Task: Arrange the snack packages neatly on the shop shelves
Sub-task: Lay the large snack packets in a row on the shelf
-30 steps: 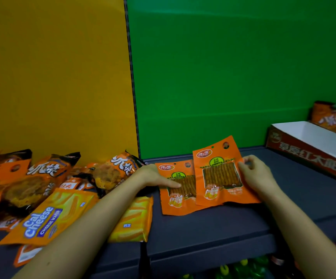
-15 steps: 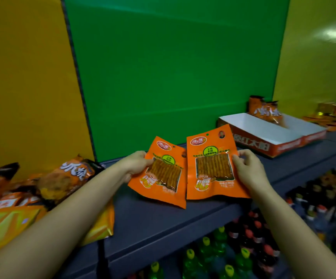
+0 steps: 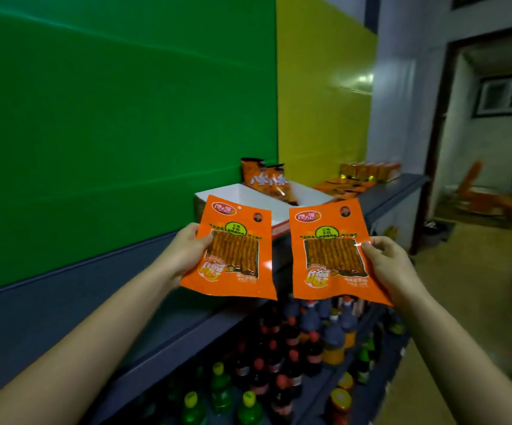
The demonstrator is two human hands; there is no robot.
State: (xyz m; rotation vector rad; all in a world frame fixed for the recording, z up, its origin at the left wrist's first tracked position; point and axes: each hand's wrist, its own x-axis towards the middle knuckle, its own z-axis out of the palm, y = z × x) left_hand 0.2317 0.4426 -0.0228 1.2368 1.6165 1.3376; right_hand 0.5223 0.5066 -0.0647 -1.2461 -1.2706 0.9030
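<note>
Two flat orange snack packets with clear windows showing brown strips are held up above the dark grey shelf (image 3: 64,302). My left hand (image 3: 184,256) grips the left edge of the left packet (image 3: 233,250). My right hand (image 3: 386,265) pinches the right edge of the right packet (image 3: 331,256). Both packets face me upright, side by side with a narrow gap between them. Behind them a white-lined red display box (image 3: 248,194) stands on the shelf with orange bags (image 3: 267,179) leaning at its back.
More orange packets and boxes (image 3: 362,176) lie at the far right end of the shelf. The lower shelf holds several bottles (image 3: 279,348) with red, yellow and orange caps. Green and yellow panels back the shelf. A tiled aisle and doorway open to the right.
Both hands lifted the two packets off the shelf and carried them rightward. My view swung right, so the pile of snack bags on the left left the frame.
</note>
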